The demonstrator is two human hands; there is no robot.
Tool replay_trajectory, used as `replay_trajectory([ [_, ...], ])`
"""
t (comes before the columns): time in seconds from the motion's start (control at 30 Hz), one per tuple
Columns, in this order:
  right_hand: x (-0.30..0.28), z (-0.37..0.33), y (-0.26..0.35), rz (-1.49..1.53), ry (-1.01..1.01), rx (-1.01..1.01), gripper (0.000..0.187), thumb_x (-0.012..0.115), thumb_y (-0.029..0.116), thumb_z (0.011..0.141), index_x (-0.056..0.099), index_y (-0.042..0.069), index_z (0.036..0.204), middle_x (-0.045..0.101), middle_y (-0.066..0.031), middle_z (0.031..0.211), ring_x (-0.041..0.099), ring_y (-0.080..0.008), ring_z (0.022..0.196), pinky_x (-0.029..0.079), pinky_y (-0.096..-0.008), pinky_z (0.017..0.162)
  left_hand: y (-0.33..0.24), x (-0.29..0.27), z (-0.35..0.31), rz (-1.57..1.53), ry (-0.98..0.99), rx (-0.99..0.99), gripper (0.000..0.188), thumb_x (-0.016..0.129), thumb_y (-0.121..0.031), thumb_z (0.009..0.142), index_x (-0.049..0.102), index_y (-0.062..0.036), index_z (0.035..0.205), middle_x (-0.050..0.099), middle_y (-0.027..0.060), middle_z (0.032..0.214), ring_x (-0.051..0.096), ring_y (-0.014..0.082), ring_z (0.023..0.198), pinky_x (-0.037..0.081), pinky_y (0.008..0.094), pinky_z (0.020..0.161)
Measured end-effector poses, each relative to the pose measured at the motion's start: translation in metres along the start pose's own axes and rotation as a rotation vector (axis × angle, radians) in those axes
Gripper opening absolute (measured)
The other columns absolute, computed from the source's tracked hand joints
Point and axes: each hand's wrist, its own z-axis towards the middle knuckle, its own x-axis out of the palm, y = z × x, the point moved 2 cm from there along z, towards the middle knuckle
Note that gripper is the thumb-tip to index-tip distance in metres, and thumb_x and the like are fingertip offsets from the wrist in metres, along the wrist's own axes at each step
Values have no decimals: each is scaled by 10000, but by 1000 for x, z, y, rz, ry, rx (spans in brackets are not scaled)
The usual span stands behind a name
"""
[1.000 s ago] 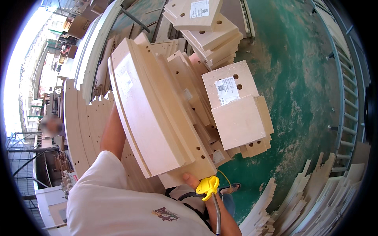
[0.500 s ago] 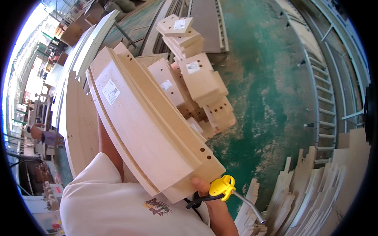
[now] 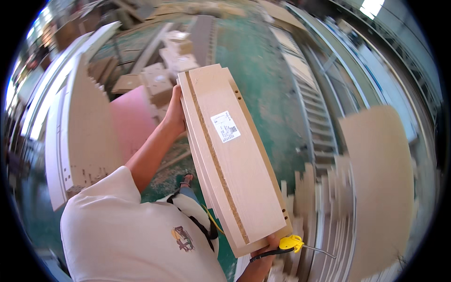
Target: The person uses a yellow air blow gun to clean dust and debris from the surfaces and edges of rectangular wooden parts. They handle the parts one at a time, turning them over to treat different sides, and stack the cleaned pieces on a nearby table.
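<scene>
Between both hands I carry a stack of long pale wooden panels [image 3: 244,174], tilted before my body. The top panel has a groove along its left side, drilled holes at its right edge and a white label [image 3: 225,126]. My left hand [image 3: 176,113] grips the far left edge of the stack; its fingers are partly hidden. My right hand [image 3: 271,243] is closed round the near right end, with the fingers underneath out of sight. A yellow air blow gun [image 3: 292,243] with a thin metal nozzle hangs at my right wrist by a black strap.
Stacks of labelled wooden parts [image 3: 178,54] sit ahead, blurred. Large boards [image 3: 91,127] stand on my left beside a pink panel [image 3: 134,117]. To my right are a roller conveyor [image 3: 317,117], upright board strips [image 3: 329,207] and a wide brown board [image 3: 380,188]. The floor [image 3: 256,56] is green.
My view and body have turned to the right. The panel stack now stands more lengthwise before me, and my left hand has come into sight. The loose part stacks lie farther away.
</scene>
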Motion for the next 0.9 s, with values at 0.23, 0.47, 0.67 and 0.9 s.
replay_trajectory([
  [0.23,-141,-203,-35,125,-464,-169,510,791,199,826,628,73,1293,687,-51,1212,666,-207,1085,553,-363,945,203,93,-72,193,432,-202,713,402,-606,1071,437,-59,1526,579,140,1443,621,291,1260,527,466,1066],
  [0.47,-168,-358,-172,481,-801,-517,344,784,175,844,697,110,1170,694,-11,1104,658,-179,983,556,-342,856,400,176,-213,211,890,-787,669,391,-572,1087,419,-81,1540,568,102,1448,607,255,1270,530,421,1058],
  [0.67,-167,-434,-285,704,-1089,-860,358,793,141,823,683,120,1163,678,2,1072,648,-170,985,541,-348,877,499,229,-428,137,1176,-1163,668,373,-594,1090,394,-134,1574,522,53,1501,515,223,1368,469,407,1110],
  [0.9,-179,-528,-324,774,-1463,-940,157,777,136,890,756,38,1011,695,0,903,598,-109,769,451,-283,631,569,227,-685,-27,1575,-1471,680,388,-567,1089,399,-83,1566,547,106,1492,585,275,1312,505,422,1091],
])
